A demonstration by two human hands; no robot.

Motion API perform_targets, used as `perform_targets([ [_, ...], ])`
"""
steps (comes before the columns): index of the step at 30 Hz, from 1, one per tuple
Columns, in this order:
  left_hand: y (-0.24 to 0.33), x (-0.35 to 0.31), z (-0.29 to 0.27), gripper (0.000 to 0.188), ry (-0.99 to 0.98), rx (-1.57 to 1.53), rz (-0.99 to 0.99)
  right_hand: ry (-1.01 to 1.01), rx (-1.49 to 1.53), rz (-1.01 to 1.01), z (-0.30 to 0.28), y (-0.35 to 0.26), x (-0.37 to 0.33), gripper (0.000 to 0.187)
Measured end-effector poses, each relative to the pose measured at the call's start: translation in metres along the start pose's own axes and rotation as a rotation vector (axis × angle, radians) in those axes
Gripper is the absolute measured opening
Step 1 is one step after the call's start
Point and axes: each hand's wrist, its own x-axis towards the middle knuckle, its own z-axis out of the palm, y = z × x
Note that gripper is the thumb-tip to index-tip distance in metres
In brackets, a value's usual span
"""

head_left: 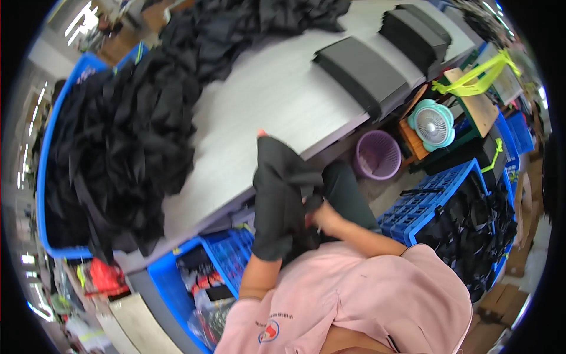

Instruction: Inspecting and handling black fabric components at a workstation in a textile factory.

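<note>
A black cloth piece (277,194), tube-like in shape, is drawn over my left forearm and covers most of that hand. Only a bit of my left hand (262,134) pokes out at the cloth's far end, above the table edge; its other fingers are hidden. Close to my body, my right hand (321,216) is closed on the near right part of the same cloth, its fingertips partly covered by folds. A large heap of black cloth pieces (130,141) lies at the left, spilling from a blue crate (42,194) onto the pale table (265,88).
Neat stacks of dark flat cloth pieces (365,71) sit on the table's far right. Below stand a purple bin (377,154) and a turquoise fan (433,124). Blue crates flank me: one with black strapped goods (471,230), another with small packages (200,277).
</note>
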Motion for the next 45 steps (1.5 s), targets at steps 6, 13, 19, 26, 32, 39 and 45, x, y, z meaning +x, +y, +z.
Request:
perform_targets([
  [6,0.011,0.005,0.011,0.02,-0.003,0.388,0.245,0.353,0.011,-0.783,-0.022,-0.071,-0.03,0.021],
  [13,0.031,0.032,0.033,0.007,-0.146,1.063,0.751,-0.16,0.005,-0.286,-0.012,-0.118,-0.043,0.025],
  [19,0.035,0.003,0.02,0.009,-0.038,0.385,0.111,-0.4,0.331,-0.624,-0.021,-0.127,-0.042,0.02],
  [26,0.007,-0.004,0.014,0.01,-0.022,0.037,-0.041,-0.074,0.388,-0.393,-0.029,-0.152,-0.011,0.023],
  [32,0.005,-0.015,0.004,0.011,0.037,0.041,-0.007,0.075,0.039,-0.741,-0.031,-0.145,-0.018,0.037],
  [39,0.005,-0.022,0.003,0.012,0.057,0.048,0.012,0.226,-0.614,-1.052,-0.02,-0.139,-0.034,0.043],
  [45,0.015,-0.011,0.002,0.013,0.075,0.005,-0.003,-0.27,-0.519,-0.993,-0.031,-0.147,-0.031,0.019],
])
